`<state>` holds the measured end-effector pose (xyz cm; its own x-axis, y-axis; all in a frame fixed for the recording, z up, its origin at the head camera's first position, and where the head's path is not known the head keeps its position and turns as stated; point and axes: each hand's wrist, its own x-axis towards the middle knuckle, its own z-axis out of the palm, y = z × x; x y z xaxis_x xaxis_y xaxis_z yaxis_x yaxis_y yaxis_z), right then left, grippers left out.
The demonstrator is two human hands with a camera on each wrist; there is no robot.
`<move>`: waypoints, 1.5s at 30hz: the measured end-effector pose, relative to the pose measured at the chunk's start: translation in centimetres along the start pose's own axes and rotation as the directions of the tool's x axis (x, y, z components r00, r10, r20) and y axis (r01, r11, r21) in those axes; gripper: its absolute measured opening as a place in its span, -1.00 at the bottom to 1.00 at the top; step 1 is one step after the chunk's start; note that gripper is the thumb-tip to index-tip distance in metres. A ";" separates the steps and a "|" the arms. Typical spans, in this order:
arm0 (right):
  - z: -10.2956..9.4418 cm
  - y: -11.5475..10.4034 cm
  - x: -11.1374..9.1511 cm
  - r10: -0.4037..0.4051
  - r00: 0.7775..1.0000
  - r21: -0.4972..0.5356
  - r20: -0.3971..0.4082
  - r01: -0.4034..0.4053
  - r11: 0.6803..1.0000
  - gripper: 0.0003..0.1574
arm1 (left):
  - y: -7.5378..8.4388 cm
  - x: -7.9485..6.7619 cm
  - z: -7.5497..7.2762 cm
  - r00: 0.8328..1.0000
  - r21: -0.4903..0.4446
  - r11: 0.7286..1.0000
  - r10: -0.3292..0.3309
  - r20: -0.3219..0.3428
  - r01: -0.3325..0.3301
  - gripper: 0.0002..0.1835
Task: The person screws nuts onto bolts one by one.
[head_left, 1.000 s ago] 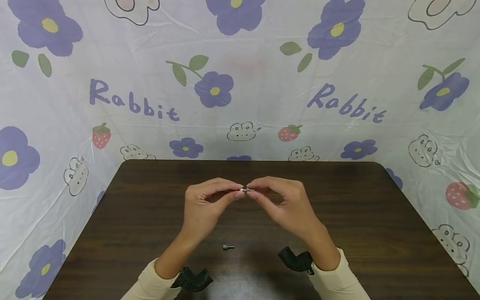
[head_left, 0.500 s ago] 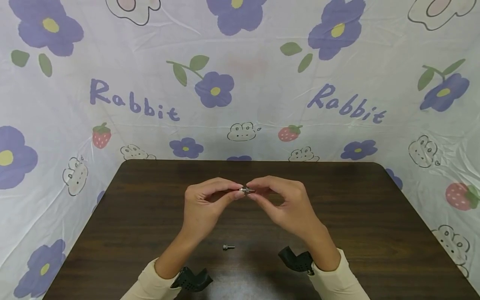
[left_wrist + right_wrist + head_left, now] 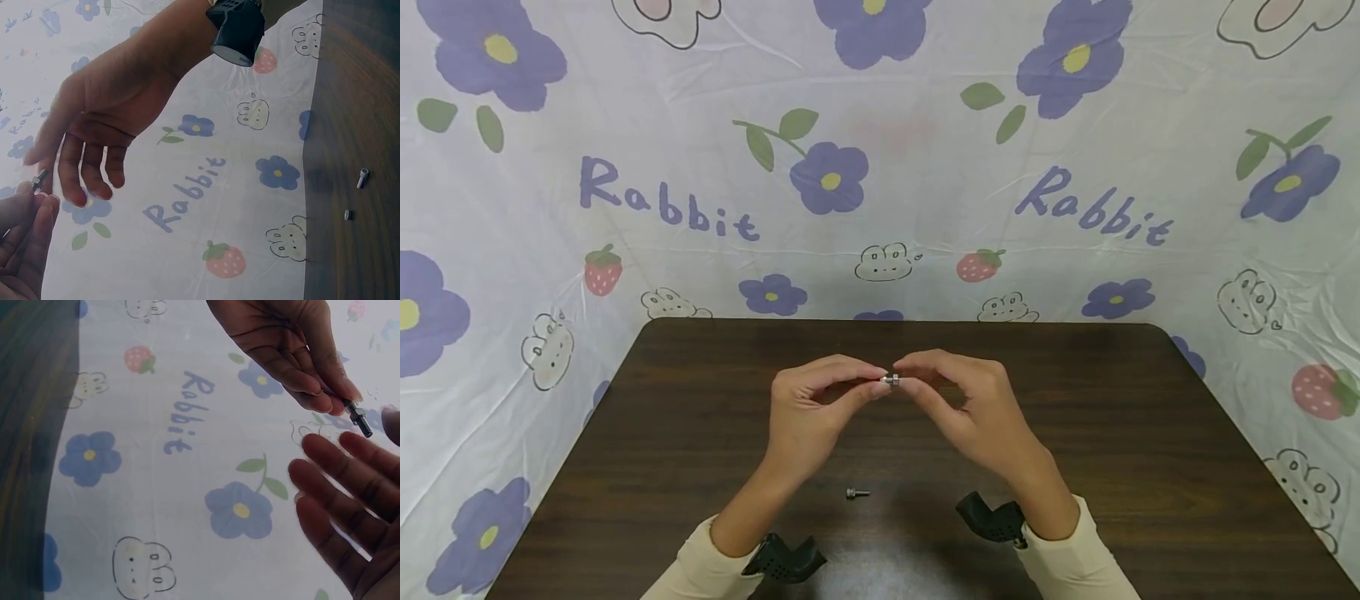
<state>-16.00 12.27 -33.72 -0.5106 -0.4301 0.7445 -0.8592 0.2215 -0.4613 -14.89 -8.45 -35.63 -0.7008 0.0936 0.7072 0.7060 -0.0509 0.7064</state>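
Observation:
Thumb and index finger of my left hand (image 3: 808, 408) pinch one end of a small metal bolt (image 3: 367, 430) above the table. A hex nut (image 3: 358, 417) sits partway along its shank, and the threaded tip points toward my right hand (image 3: 973, 408). In the right wrist view the right fingers are spread below the tip, with the thumb apart from it at the right edge. Another bolt (image 3: 857, 493) lies on the table between the forearms, its head to the left. A loose nut (image 3: 349, 214) lies near that bolt in the left wrist view.
The dark wood table (image 3: 700, 500) has a white cloth (image 3: 925, 183) printed with flowers and rabbits hanging behind it. Black wrist cameras, one left (image 3: 786, 558) and one right (image 3: 992, 518), jut inward over the table.
The right thumb and index finger have shifted slightly around the bolt's tip and parted a little, so the nut shows more plainly. The left hand stays nearly still; the bolt on the table has not moved.

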 end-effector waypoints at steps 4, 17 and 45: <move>0.1 0.1 0.2 -0.057 0.998 0.014 -0.025 0.058 0.998 -0.68 | 0.0 0.0 0.0 1.000 0.005 1.000 -0.003 0.000 0.003 -0.83; 0.0 -0.2 0.0 0.026 0.999 -0.018 0.025 -0.026 1.000 -0.84 | 0.0 -0.1 0.1 1.000 -0.009 1.000 0.002 0.007 -0.002 -0.83; 0.0 -0.2 0.2 -0.049 0.999 0.023 -0.021 0.049 0.999 -0.73 | 0.0 -0.1 0.0 1.000 -0.003 1.000 0.004 -0.008 -0.004 -0.83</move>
<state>-15.93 12.16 -33.50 -0.4685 -0.4221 0.7761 -0.8824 0.1800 -0.4348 -14.84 -8.43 -35.67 -0.6990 0.0854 0.7100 0.7083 -0.0541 0.7039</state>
